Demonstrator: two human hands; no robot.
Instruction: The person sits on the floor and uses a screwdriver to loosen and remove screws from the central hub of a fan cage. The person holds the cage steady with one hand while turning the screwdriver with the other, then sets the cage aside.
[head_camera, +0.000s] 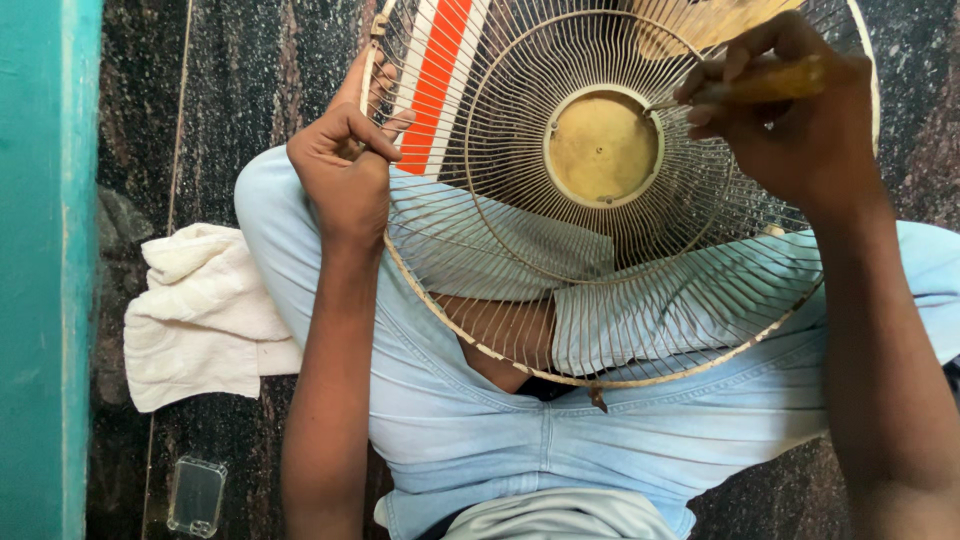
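A person sits on the dark stone floor (250, 80) with a round wire fan guard (610, 290) resting on their lap. The left hand (345, 165) is closed tight on the guard's rim at about 9 o'clock. The right hand (790, 120) is closed around a yellow-handled tool (775, 82) at about 2 o'clock, and its thin tip points toward the round yellow plate (603, 147) in the middle of the guard. The plate is on the guard, and the wires look dusty and worn, so the work looks only partly done. An orange and white striped thing (437, 70) shows behind the wires at 11 o'clock. A white cloth (200, 315) lies on the floor at 9 o'clock. A small clear plastic case (197, 495) lies at 7 o'clock
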